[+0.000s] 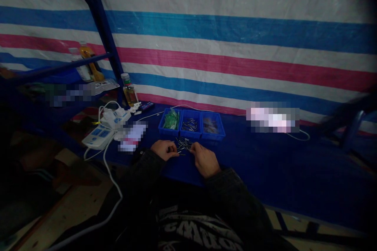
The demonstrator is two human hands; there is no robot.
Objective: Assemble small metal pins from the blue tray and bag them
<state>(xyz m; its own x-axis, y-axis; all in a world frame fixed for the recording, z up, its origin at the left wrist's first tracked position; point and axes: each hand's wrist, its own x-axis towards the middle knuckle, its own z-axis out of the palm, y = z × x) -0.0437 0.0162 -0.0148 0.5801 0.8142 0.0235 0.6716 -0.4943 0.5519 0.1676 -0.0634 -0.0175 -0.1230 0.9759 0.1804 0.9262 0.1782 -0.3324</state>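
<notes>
A small pile of thin, shiny metal pieces [183,142], like screws or nails, lies on the blue tabletop in front of me. At its left side my left hand [162,150] is closed in a pinch, with a thin metal piece sticking out by the fingertips. My right hand [207,161] touches the right edge of the pile, thumb and fingers pressed together. What its fingertips hold is hidden. Just behind the pile, three blue bins stand side by side: one with green plastic packets [171,119], one with similar metal pieces [191,124], one with brownish contents [210,125].
White power strips [98,136] with plugs and cables sit left, beside a blurred-out flat object [133,136]. A bottle [130,91] stands at the back by a blue metal post [106,31]. Another blurred-out object [272,119] lies back right. A striped sheet [220,43] hangs behind the table.
</notes>
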